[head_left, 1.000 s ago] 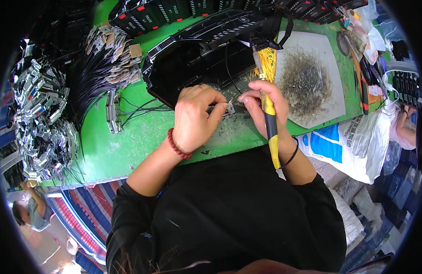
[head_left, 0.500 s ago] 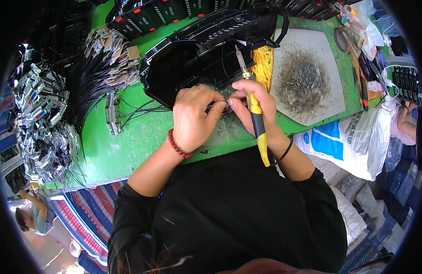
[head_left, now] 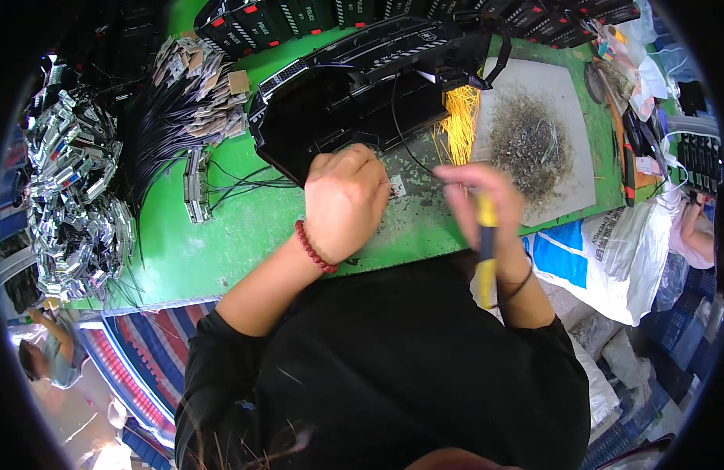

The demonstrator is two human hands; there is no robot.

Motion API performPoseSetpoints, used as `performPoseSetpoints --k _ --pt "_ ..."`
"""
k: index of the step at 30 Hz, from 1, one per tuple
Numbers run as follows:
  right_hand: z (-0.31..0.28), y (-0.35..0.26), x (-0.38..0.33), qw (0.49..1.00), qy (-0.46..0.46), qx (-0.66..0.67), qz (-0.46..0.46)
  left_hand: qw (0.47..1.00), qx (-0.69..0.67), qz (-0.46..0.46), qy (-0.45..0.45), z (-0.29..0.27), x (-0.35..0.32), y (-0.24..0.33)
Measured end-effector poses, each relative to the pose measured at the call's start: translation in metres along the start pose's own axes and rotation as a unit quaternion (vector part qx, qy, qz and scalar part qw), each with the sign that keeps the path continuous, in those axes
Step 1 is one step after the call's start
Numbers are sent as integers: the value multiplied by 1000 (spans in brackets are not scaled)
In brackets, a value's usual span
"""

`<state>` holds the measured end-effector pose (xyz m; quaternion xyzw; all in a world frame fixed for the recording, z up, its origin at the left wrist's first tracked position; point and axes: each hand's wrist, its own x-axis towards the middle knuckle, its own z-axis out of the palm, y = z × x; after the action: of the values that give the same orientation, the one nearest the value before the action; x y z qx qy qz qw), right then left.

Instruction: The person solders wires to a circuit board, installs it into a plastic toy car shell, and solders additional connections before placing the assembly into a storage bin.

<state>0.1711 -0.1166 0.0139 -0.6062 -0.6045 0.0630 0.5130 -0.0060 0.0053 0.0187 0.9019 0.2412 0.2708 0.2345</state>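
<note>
Gripping a yellow-and-black tool [head_left: 486, 254] by its handle, the right hand [head_left: 491, 205] hung, blurred, off the near right side of the black shell [head_left: 373, 47]; the tool's tip could not be made out. The left hand [head_left: 344, 202] was curled at the shell's near edge, its fingertips hidden, so whether they pinched anything could not be told. A small pale plate [head_left: 398, 186] lay just off that edge, beside the left knuckles, and a thin black wire [head_left: 409, 153] ran from the shell toward the right fingers. The tool looked like a soldering iron; if hot, a careless swing over the shell could have marked its plastic or scorched the loose yellow wires [head_left: 460, 125] at its right end. A tug on the thin wire might have strained its joint. Farther out, a pale board [head_left: 577, 117] strewn with dark scraps lay right of the shell; left of it were metal bars [head_left: 196, 186], whose leads could have snagged on the left hand, and a heap of metal pieces [head_left: 72, 211].
</note>
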Motion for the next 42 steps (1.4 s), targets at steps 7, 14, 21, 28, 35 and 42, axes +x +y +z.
performPoseSetpoints --k 7,14,21,28,35,42 --pt "23 -1 1 993 -109 -53 9 1000 15 9 7 7 4 1" --pt "27 -1 4 990 -110 -91 -12 998 55 11 -18 10 7 2" --pt "30 2 3 989 -106 -98 -28 996 82 11 -39 9 11 6" --pt "39 -6 -2 987 -68 -145 5 996 82 8 -46 7 9 9" --pt "37 -5 -2 989 -54 -137 10 996 74 9 -38 11 9 8" --pt "-25 9 -10 1000 22 5 -4 994 85 5 -68 8 13 7"
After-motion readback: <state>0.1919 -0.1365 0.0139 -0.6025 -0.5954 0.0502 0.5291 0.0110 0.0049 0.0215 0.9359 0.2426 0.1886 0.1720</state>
